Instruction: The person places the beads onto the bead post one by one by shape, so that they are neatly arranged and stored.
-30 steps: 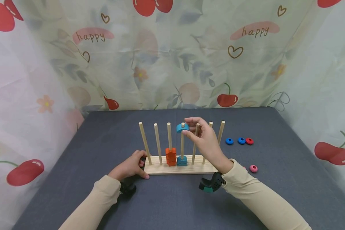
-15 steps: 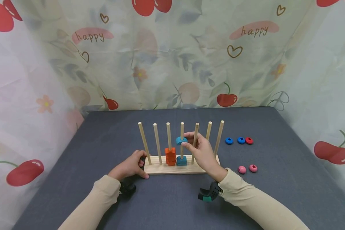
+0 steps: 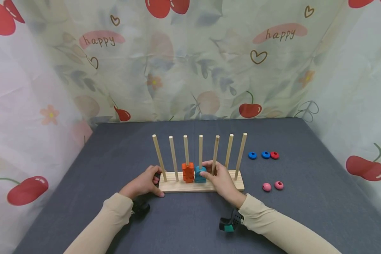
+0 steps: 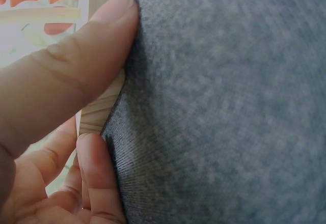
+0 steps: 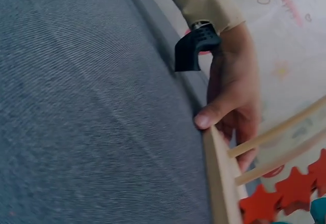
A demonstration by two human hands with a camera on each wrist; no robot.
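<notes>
Stacked blue pieces (image 3: 198, 175) ring the middle peg (image 3: 200, 151) of a wooden rack (image 3: 190, 188).

Peg board (image 3: 177, 188) sits on the table (image 3: 190, 222), stars (image 3: 188, 173) on third peg (image 3: 186, 150) from left, blocks (image 3: 198, 176) next door, beads (image 3: 266, 187) off right.

Beyond the far edge of my table (image 3: 184, 225), on the cloth (image 3: 190, 81), I can read "happy" (image 3: 100, 40) two times, each on a pink patch (image 3: 120, 38).

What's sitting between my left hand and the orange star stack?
In the head view, the leftmost peg and next peg, both bare, stand between your left hand and the orange star stack.
</notes>
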